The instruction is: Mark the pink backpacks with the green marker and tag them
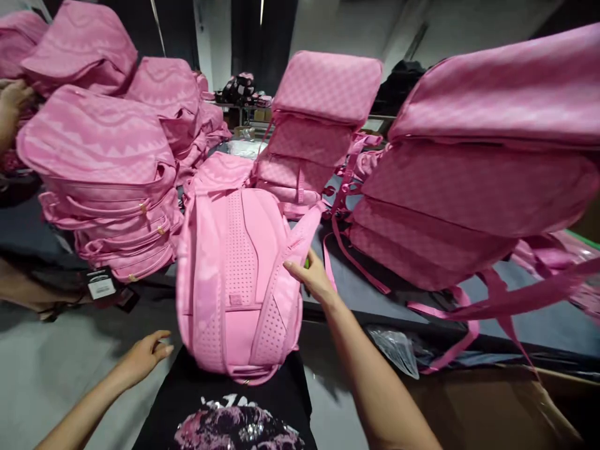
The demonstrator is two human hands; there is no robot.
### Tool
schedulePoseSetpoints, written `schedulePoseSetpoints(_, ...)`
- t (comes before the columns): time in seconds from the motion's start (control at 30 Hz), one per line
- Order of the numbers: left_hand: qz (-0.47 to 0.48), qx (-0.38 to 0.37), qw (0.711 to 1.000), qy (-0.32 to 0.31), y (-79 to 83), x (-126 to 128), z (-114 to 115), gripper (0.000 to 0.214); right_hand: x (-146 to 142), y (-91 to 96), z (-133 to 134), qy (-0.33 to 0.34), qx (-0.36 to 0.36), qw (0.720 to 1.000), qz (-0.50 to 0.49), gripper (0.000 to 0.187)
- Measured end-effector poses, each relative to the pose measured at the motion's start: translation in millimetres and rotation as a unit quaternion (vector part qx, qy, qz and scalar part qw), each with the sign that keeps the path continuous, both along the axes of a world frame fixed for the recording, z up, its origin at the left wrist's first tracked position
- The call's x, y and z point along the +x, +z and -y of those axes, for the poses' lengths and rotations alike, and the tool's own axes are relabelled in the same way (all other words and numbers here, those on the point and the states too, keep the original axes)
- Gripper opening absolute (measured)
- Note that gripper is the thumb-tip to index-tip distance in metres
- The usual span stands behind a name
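A pink backpack (237,275) lies in front of me, back panel up, its lower end over the table edge against my black shirt. My right hand (312,275) pinches its right shoulder strap (304,234) near the top and holds it up off the bag. My left hand (143,357) hovers low at the left, just off the bag's lower corner, with the fingers loosely curled and nothing in them.
Stacks of pink backpacks stand around: at the left (100,181), in the middle back (314,125) and at the right (473,175). Another person's hand (14,100) touches the far-left stack. A hang tag (100,286) and a clear plastic bag (396,350) lie nearby.
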State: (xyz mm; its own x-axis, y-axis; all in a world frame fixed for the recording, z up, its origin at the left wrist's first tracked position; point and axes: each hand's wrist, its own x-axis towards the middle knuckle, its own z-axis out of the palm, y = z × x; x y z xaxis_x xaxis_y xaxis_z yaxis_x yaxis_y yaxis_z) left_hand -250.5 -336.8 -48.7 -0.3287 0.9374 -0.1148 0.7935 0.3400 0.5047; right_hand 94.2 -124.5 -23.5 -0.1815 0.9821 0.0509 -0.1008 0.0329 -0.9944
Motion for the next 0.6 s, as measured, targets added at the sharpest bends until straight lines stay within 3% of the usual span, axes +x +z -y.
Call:
schedulePoseSetpoints(0.07,-0.003,0.092,0.996,0.02,-10.2,4,12,0.026,12,0.6,3,-0.002,0.014,0.999,0.044,0.057)
schedulePoseSetpoints(0.1,-0.017,0.163,0.986,-0.005,-12.6,13,6,0.029,15,-1.5,7,-0.003,0.024,0.997,0.076,0.054)
schedulePoseSetpoints(0.17,-0.074,0.283,0.946,-0.141,-17.6,45,-20,0.037,20,-8.9,20,0.004,0.046,0.988,0.146,0.049)
schedulePoseSetpoints(0.2,-0.112,0.294,0.918,-0.241,-22.1,65,-36,0.042,22,-13.4,28,0.011,0.056,0.983,0.176,0.047)
schedulePoseSetpoints(0.27,-0.191,0.266,0.872,-0.364,-37.6,105,-64,0.055,29,-22.3,41,0.021,0.065,0.975,0.211,0.046)
schedulePoseSetpoints(0.33,-0.243,0.222,0.852,-0.408,-57.9,135,-77,0.063,37,-30.1,50,0.009,0.065,0.972,0.224,0.046)
schedulePoseSetpoints(0.4,-0.259,0.199,0.846,-0.422,-70.6,149,-81,0.065,45,-37.0,50,-0.014,0.06,0.97,0.237,0.048)
schedulePoseSetpoints(0.43,-0.251,0.196,0.846,-0.428,-70.0,150,-84,0.062,49,-39.9,49,-0.024,0.053,0.969,0.242,0.049)
schedulePoseSetpoints(0.5,-0.219,0.216,0.849,-0.429,-51.2,148,-102,0.05,51,-43.9,46,-0.027,0.044,0.964,0.26,0.049)
schedulePoseSetpoints(0.57,-0.191,0.267,0.845,-0.422,-14.4,148,-141,0.038,49,-44.2,45,-0.011,0.052,0.955,0.291,0.045)
schedulePoseSetpoints(0.6,-0.195,0.307,0.826,-0.431,6.6,149,-167,0.038,47,-42.9,47,-0.001,0.062,0.95,0.306,0.041)
